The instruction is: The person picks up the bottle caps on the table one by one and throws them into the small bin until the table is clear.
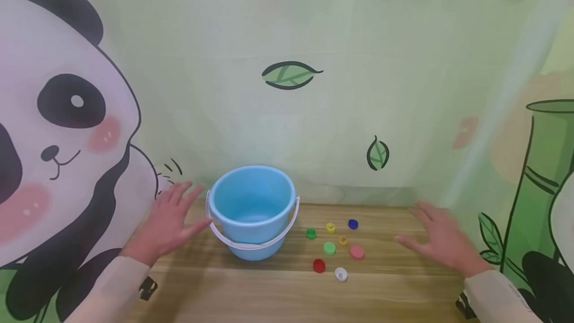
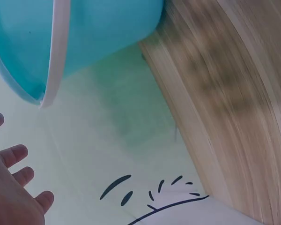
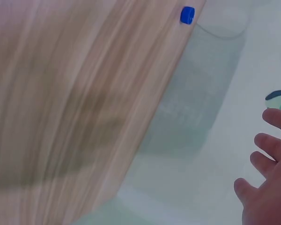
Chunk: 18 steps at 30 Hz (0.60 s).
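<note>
A light blue bucket (image 1: 257,236) with a white handle (image 1: 264,246) hanging down its front stands upright on the wooden table (image 1: 215,293). Just left of its rim is my left hand (image 1: 168,223), fingers spread and holding nothing. Bottle caps lie scattered to the bucket's right: a dark green cap (image 1: 311,233), a yellow cap (image 1: 330,227), a blue cap (image 1: 353,224), an orange cap (image 1: 343,240), a light green cap (image 1: 329,248), a pink cap (image 1: 357,251), a red cap (image 1: 319,265) and a white cap (image 1: 341,274). My right hand (image 1: 441,238), also spread and holding nothing, hovers right of the caps.
Behind the table hangs a pale green backdrop (image 1: 341,113) printed with leaves, bamboo and a large panda (image 1: 71,113) at the left. The table's back edge meets this backdrop. Black straps (image 1: 148,288) show below the sleeves.
</note>
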Motion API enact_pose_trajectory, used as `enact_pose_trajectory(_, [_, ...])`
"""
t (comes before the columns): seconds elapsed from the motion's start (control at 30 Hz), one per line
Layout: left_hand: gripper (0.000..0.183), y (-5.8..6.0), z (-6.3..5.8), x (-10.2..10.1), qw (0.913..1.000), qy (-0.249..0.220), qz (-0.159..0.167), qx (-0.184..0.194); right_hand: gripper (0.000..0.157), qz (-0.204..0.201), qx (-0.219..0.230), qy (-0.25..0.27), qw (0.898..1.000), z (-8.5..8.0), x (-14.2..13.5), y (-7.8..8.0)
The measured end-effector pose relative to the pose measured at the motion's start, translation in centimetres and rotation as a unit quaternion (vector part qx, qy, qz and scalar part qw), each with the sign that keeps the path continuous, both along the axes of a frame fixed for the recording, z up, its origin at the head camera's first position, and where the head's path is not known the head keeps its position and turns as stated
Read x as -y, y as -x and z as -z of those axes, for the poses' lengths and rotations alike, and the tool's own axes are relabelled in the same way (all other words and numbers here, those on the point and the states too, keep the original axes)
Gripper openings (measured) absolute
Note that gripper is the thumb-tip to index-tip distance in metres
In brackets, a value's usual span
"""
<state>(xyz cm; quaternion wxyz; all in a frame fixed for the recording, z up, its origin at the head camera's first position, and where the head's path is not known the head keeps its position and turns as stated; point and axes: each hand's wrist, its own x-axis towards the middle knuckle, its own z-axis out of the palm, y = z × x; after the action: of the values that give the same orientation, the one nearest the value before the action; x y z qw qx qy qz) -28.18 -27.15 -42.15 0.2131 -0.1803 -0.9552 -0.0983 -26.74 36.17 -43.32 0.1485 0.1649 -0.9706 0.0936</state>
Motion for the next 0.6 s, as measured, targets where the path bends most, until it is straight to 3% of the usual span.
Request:
enact_pose_trajectory(0.17, [0.080, -0.2, 0.3, -0.6, 0.9991, -0.023, 0.022, -0.028, 0.086, -0.006, 0.014, 0.029, 0.999, 0.9, 1.0, -0.4])
enact_pose_trajectory(0.6, [0.066, -0.6, 0.6, -2.3, 0.9959, -0.053, 0.061, -0.042, 0.068, -0.031, 0.051, 0.099, 0.993, 4.5, 3.2, -0.7])
